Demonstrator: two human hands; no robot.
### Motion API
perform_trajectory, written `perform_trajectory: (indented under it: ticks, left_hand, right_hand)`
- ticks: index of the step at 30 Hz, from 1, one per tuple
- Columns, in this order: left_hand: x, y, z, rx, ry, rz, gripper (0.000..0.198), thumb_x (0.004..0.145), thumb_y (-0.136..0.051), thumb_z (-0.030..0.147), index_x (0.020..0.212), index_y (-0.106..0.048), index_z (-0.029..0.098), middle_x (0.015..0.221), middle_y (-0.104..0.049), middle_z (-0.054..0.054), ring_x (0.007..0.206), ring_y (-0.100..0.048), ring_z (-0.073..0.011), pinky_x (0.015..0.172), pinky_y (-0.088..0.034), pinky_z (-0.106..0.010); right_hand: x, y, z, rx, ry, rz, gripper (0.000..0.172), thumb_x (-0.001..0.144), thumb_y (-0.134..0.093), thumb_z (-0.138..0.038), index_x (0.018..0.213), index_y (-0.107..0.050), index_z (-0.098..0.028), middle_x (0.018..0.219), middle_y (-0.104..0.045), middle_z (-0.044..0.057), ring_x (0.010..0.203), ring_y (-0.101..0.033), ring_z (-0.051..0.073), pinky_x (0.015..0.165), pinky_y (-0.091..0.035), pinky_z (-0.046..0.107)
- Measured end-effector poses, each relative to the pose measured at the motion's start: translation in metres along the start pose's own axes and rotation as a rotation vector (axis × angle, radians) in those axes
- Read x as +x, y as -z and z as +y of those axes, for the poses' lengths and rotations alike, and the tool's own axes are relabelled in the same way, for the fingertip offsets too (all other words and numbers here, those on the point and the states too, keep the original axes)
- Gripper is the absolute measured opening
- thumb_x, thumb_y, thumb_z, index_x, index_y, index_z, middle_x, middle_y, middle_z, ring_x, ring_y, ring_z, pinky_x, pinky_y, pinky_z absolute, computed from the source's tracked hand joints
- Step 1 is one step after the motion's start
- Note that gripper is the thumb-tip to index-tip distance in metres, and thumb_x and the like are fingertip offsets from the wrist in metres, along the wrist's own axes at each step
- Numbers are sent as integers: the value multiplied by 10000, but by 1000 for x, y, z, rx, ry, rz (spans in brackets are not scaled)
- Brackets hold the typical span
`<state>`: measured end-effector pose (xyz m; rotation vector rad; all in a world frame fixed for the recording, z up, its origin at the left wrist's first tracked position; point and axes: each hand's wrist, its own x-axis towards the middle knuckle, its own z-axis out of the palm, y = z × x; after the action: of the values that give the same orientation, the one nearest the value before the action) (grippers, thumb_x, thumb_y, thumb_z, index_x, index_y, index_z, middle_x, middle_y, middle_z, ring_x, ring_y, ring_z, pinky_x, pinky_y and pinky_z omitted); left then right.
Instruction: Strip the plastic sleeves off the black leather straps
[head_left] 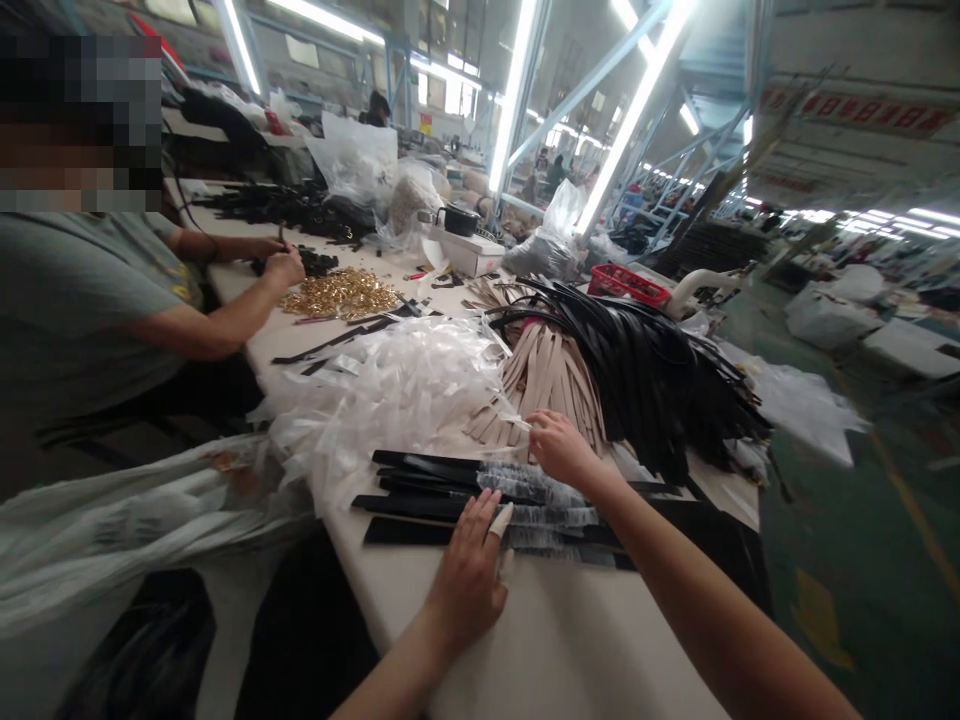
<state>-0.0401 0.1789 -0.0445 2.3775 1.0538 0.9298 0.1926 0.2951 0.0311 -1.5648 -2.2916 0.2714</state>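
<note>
Down at the near edge of the long white table (675,640), there's a neat little row of black leather straps (442,490) lying side by side, and that's where both hands are working. The left hand (469,580) is flat and spread, pressing down at the near side of the row, with a white bandage wrap (499,520) on one finger. The right hand (561,450) reaches to the far side, and it looks like its fingertips are pinching the end of a clear plastic sleeve (523,424), though the tiny bit of film is hard to make out.

Good setup, IMO: one hand pinning the straps stops them sliding while the other handles the slippery film.

The straps run left to right across the table, long axes roughly parallel, bare black ends pointing left and plastic-wrapped ends pointing right.

Just beyond sits a heap of loose clear sleeves (382,400), then tan straps (540,380) and a big pile of black straps (645,360). Over on the left, a co-worker's hands (283,265) work beside a pile of gold metal hardware (337,294).
</note>
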Motion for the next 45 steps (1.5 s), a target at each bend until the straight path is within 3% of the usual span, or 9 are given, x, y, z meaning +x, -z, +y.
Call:
perform_trajectory:
  ticks: [5, 9, 14, 18, 24, 29, 35, 40, 45]
  left_hand:
    - [3, 13, 8, -420, 91, 112, 398, 929, -478, 143, 1302, -591, 224, 1286, -627, -107, 1246, -541, -256, 1084, -424, -454]
    - [20, 26, 36, -1066, 410, 94, 311, 965, -516, 315, 1234, -636, 215, 1129, -689, -94, 1011, -635, -228, 898, -511, -367]
    - [25, 41, 63, -1569, 546, 90, 213, 881, -655, 338, 932, -742, 151, 869, -687, -72, 756, -545, -153, 667, -436, -259]
    - [10, 51, 67, -1763, 539, -48, 304, 785, -735, 282, 1057, -727, 145, 933, -672, -98, 790, -536, -168, 637, -403, -258]
    - [-6, 49, 73, -1660, 696, 22, 153, 801, -730, 280, 862, -717, 140, 707, -589, -22, 608, -469, -96, 557, -361, -224]
    - [-13, 44, 65, -1588, 825, 240, 136, 781, -741, 262, 824, -674, 151, 702, -566, 6, 576, -461, -79, 541, -375, -211]
    - [-16, 41, 36, -1441, 842, 481, 194, 786, -714, 269, 939, -648, 170, 660, -549, 28, 543, -456, -85, 505, -382, -207]
    - [-6, 46, 5, -1253, 761, 597, 248, 806, -691, 274, 1028, -637, 178, 630, -542, 51, 523, -481, -87, 494, -402, -201]
    - [10, 58, -19, -1166, 729, 672, 278, 806, -686, 329, 1041, -637, 188, 678, -597, 40, 518, -540, -94, 512, -454, -212]
  right_hand:
    - [-28, 46, -51, 51, 10, 23, 80, 867, -650, -229, 790, -649, -204, 868, -698, 29, 955, -627, 209, 1096, -356, 420]
    - [-76, 66, -108, 348, -211, -14, 210, 910, -624, -371, 778, -648, -209, 727, -648, -12, 705, -585, 154, 760, -472, 292]
    - [-127, 45, -148, 678, -514, 61, 286, 875, -672, -427, 735, -655, -178, 690, -617, -4, 680, -522, 142, 645, -399, 258]
    - [-152, 17, -162, 905, -709, 185, 321, 842, -707, -451, 713, -644, -165, 655, -599, -7, 622, -459, 117, 581, -335, 246]
    - [-176, -14, -186, 1008, -846, 358, 323, 804, -744, -467, 787, -578, -190, 639, -498, -46, 602, -385, 105, 554, -296, 242]
    - [-192, -23, -205, 1010, -822, 255, 358, 803, -746, -462, 764, -505, -200, 675, -443, -52, 639, -362, 109, 587, -303, 244]
    - [-213, -18, -205, 1097, -818, 140, 399, 770, -770, -471, 732, -481, -199, 659, -457, -49, 631, -367, 107, 578, -280, 243]
    - [-229, -28, -193, 1272, -777, 224, 419, 736, -768, -546, 705, -566, -180, 601, -481, -34, 558, -375, 97, 530, -274, 241]
    - [-234, -40, -188, 1480, -907, 183, 466, 862, -608, -607, 699, -582, -171, 468, -343, -90, 421, -209, 51, 450, -229, 222]
